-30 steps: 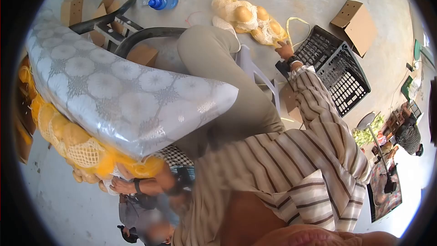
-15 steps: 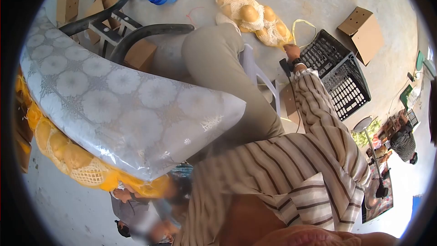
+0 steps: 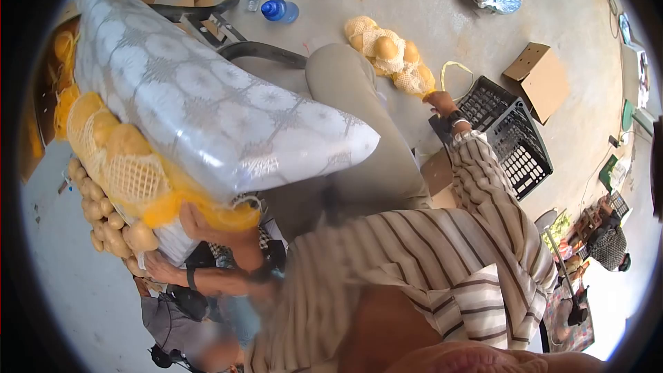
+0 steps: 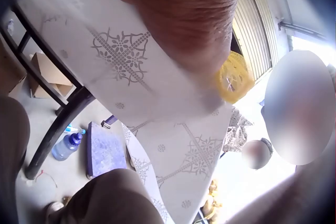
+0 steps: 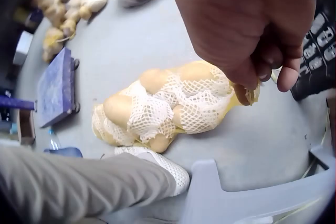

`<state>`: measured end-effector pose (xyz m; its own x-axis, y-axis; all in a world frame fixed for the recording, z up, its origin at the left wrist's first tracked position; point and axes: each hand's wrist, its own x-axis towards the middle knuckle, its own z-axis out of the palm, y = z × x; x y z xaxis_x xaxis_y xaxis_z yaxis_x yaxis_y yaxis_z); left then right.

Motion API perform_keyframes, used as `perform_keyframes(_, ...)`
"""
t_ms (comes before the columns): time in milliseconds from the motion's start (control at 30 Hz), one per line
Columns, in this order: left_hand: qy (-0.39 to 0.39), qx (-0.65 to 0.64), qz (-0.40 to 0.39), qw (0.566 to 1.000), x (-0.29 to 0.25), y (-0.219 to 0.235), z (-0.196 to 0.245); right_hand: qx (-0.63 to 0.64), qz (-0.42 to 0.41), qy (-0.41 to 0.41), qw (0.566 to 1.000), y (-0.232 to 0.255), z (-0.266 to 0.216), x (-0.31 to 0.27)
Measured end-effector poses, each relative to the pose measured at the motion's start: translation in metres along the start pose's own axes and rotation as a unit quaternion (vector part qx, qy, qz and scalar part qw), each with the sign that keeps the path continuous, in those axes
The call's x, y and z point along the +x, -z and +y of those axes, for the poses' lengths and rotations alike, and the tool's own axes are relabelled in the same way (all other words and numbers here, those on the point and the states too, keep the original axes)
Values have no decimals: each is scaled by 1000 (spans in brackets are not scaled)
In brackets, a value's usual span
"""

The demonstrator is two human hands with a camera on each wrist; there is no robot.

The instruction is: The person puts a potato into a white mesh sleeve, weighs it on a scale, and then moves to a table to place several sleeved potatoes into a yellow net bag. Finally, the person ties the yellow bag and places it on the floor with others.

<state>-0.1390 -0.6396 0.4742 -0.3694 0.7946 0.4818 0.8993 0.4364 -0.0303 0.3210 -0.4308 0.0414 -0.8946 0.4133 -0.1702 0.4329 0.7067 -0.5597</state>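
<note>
On the floor lies a yellow net bag of large round fruit (image 3: 385, 47) in white foam sleeves. My right hand (image 3: 442, 103) pinches its gathered yellow end; the right wrist view shows the curled fingers (image 5: 247, 74) there. At far left of the head view, a second net bag of fruit (image 3: 124, 145) lies along the patterned tablecloth (image 3: 228, 121). My left hand (image 3: 200, 224) is at that bag's yellow tail, which partly covers it. In the left wrist view, the heel of this hand fills the top, with yellow netting (image 4: 233, 79) beside it and its fingers hidden; whether they grip is unclear.
A black crate (image 3: 521, 141) and a cardboard box (image 3: 537, 83) stand right of my right hand. Bottles (image 3: 280, 10) and a chair (image 3: 262, 52) are beyond the table. A grey plastic stool (image 5: 247, 192) is near my foot. Another person's hand (image 3: 162, 268) is near my left.
My right hand has gone from spread fingers at the floor bag's end to closed fingers around it. The head view has shifted, bringing loose round produce and the other person's hand into clearer sight.
</note>
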Motion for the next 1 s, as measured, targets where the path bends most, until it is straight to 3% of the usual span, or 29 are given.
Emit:
perform_keyframes(33, -33, 31, -11, 999, 3, 1, 1, -7, 6, 4, 1000, 7, 3, 5)
perform_keyframes(67, -31, 31, 1, 999, 4, 1, 1, 194, 23, -123, 973, 18, 3, 12)
perform_keyframes(100, -29, 20, 1, 999, 4, 0, 1, 386, 40, -240, 890, 33, 0, 19)
perform_keyframes(133, -27, 10, 2, 1000, 5, 1, 1, 655, 81, -410, 630, 63, -20, 34)
perform_keyframes(167, -24, 8, 14, 1000, 6, 2, 1, 652, 87, -403, 637, 96, -48, 45)
perform_keyframes(233, -37, 4, 9, 999, 10, 5, -3, 729, 150, -376, 551, 153, -110, 66)
perform_keyframes(300, -25, 1, 40, 999, 10, 7, 0, 723, 167, -362, 564, 181, -142, 81)
perform_keyframes(367, -38, -11, 41, 998, 11, 10, -1, 753, 190, -292, 558, 195, -150, 95)
perform_keyframes(433, -19, -29, 62, 997, 8, 9, -8, 754, 184, -253, 578, 208, -166, 113)
perform_keyframes(533, 10, -22, 55, 998, 3, 13, -6, 770, 172, -216, 574, 225, -183, 134)
perform_keyframes(567, 13, -27, 40, 999, 2, 14, -7, 766, 164, -210, 585, 227, -187, 139)
perform_keyframes(633, 24, -30, 28, 999, 6, 17, -9, 786, 153, -215, 559, 223, -181, 153)
perform_keyframes(767, 32, -146, -72, 986, 25, 42, -24, 785, 137, -249, 550, 220, -179, 167)
perform_keyframes(833, 29, -207, -157, 965, 38, 48, -35, 605, 94, -251, 750, 204, -154, 172)
perform_keyframes(867, 32, -215, -161, 963, 43, 50, -40, 540, 131, -235, 798, 191, -143, 179)
perform_keyframes(967, 23, -289, -229, 929, 61, 49, -62, 523, 88, -286, 798, 217, -158, 188)
perform_keyframes(1000, 38, -322, -271, 906, 69, 52, -66, 513, 107, -277, 805, 227, -168, 191)
